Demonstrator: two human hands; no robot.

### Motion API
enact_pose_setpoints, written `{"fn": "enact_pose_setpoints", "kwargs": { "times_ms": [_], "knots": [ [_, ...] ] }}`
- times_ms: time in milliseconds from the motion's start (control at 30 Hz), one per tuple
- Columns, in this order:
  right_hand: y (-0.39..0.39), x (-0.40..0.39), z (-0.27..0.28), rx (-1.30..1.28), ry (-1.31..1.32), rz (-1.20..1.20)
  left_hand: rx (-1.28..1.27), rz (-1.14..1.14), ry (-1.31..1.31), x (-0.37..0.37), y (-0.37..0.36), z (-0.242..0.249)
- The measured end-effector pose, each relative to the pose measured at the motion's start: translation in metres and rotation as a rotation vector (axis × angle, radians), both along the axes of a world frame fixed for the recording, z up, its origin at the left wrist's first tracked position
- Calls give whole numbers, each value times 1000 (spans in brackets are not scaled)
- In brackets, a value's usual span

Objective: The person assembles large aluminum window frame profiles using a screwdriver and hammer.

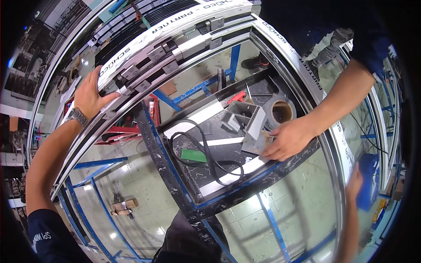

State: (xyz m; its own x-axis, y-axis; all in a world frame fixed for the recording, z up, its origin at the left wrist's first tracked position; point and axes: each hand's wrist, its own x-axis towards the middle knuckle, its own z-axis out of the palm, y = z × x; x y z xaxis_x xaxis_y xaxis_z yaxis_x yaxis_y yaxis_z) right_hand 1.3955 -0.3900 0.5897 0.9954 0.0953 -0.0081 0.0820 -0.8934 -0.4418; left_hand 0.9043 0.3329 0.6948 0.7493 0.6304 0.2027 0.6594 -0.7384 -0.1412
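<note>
My left hand (90, 96), with a metal watch at the wrist, grips the upper left side of a window frame (188, 46). Its thumb lies across the metal profile and its fingers are on the outer face. Hinge-like metal fittings (162, 51) sit along that profile. At the lower right, my right hand (354, 184) holds the outer edge of the frame's right side, its fingers pointing up and partly blurred. Another person's hand (289, 139) reaches from the upper right through the frame and touches grey metal brackets (258, 138) on a black tray (162, 164).
On the tray lie a tape roll (280, 111), black rubber strip (210, 160), a green block (193, 155), a red-handled tool (237, 97) and white strips. Blue metal stands (272, 223) rise from the floor. Wood pieces (124, 206) lie below left. A blue object (368, 184) is beside my right hand.
</note>
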Motion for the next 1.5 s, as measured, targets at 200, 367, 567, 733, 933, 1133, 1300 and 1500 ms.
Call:
{"fn": "enact_pose_setpoints", "kwargs": {
  "times_ms": [200,367,567,733,933,1133,1300,1500],
  "knots": [
    [2,-2,4,-51,7,1,63,-85,-19,-12,18,-12],
    [9,-7,10,-103,-29,-16,91,-96,-22,-13,21,-15],
    [14,-12,10,-38,-68,-4,83,-36,16,-10,14,-9],
    [6,-5,4,-66,-83,-15,80,3,40,-7,11,-7],
    [4,-5,2,-126,-169,-8,116,-35,15,-9,11,-12],
    [14,-21,6,-344,-239,-223,165,39,62,-52,-15,-7],
    [1,-3,-3,-224,-291,-149,308,0,12,-129,6,-29],
    [-9,2,-9,-217,-320,-131,401,26,18,-128,8,-37]
  ]
}}
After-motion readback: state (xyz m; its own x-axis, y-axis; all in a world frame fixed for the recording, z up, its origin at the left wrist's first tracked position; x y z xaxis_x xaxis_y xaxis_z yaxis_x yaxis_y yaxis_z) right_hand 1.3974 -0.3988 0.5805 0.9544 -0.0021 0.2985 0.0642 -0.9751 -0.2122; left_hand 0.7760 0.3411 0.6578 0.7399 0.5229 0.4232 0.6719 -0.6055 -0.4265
